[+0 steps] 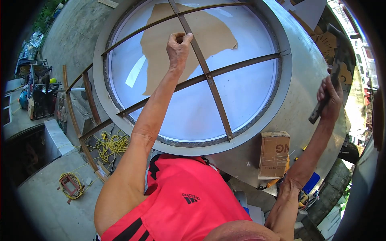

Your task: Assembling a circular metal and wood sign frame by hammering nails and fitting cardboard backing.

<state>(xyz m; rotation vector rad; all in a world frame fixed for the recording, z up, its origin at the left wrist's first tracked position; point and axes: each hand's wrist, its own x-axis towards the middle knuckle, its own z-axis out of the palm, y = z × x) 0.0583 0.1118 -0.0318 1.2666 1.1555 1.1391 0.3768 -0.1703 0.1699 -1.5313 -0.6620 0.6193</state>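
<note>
1. The person's right grip [331,98] is wrapped round the handle of a dark hammer [341,50], raised at the right, head uppermost. It looks rigid and probably head-heavy; low on the handle seems the steadiest hold.
2. The left grip [179,49] is curled, thumb and fingertips close together beside a long brown bar [217,102]; whether they pinch anything small, I cannot tell.
3. That bar crosses a round, pale panel [191,150] below. It looks stiff; hold it by its edges.
4. The panel's glossy face may be slippery and scratch easily; its rim seems safer to hold.
</note>
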